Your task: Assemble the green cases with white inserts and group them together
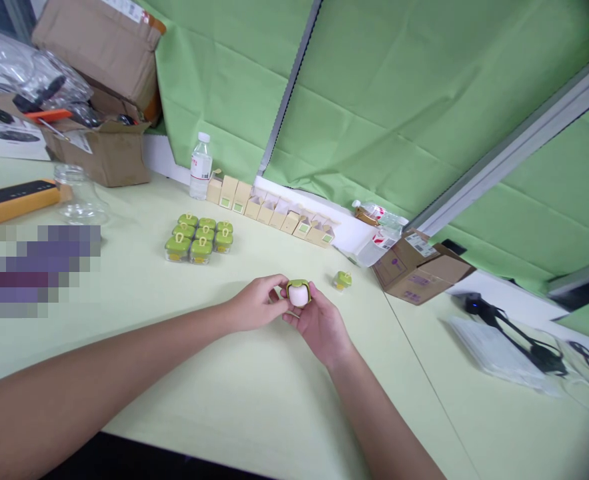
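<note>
Above the middle of the table, both hands hold one small green-lidded container (pixel 299 293), its pale pinkish-white face turned toward me. My left hand (pixel 261 303) is closed on its left side, with thumb and fingers at the edge. The fingers of my right hand (pixel 323 325) wrap round its right side and underneath. Another clear container with a green lid (pixel 343 280) stands alone to the right. Further left, several matching containers (pixel 201 248) with green lids and loop-shaped tabs are grouped in rows.
Along the back runs a row of small tan cartons (pixel 267 208), beside an upright water bottle (pixel 201 167). Two bottles lie near an open cardboard box (pixel 417 267) at right. A clear jar (pixel 79 193), a power strip (pixel 17 202) and a packed carton (pixel 107 150) occupy the left.
</note>
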`<state>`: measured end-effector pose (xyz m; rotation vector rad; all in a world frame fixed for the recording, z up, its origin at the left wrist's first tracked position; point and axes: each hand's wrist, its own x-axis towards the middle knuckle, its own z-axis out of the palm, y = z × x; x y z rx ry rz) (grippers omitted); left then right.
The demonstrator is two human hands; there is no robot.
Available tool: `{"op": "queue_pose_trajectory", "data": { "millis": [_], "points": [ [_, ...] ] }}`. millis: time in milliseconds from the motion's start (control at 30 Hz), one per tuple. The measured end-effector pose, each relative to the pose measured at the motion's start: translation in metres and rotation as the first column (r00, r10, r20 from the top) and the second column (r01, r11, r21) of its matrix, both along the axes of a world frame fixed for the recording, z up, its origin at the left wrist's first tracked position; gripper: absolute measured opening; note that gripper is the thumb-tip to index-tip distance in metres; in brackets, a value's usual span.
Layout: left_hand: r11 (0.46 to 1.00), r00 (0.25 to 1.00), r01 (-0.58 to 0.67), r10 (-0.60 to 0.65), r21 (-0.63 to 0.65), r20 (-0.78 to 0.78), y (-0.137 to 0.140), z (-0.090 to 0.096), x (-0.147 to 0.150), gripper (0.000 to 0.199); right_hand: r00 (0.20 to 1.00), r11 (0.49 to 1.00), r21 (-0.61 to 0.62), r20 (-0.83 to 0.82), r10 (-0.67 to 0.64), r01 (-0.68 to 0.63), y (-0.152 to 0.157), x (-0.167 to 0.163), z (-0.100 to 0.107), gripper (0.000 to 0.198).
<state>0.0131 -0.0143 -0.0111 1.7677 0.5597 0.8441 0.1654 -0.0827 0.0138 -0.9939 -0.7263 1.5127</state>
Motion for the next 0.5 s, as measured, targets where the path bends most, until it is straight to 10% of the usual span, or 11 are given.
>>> {"op": "queue_pose_trajectory", "data": {
  "millis": [500],
  "points": [
    [1.0, 1.0, 0.012, -0.012, 0.008, 0.008, 0.0009, -0.0007, 0.0006, 0.012, 1.0, 1.0, 0.02, 0.002, 0.004, -0.004, -0.0019, -0.0009, 0.0048, 0.025]
  ]
}}
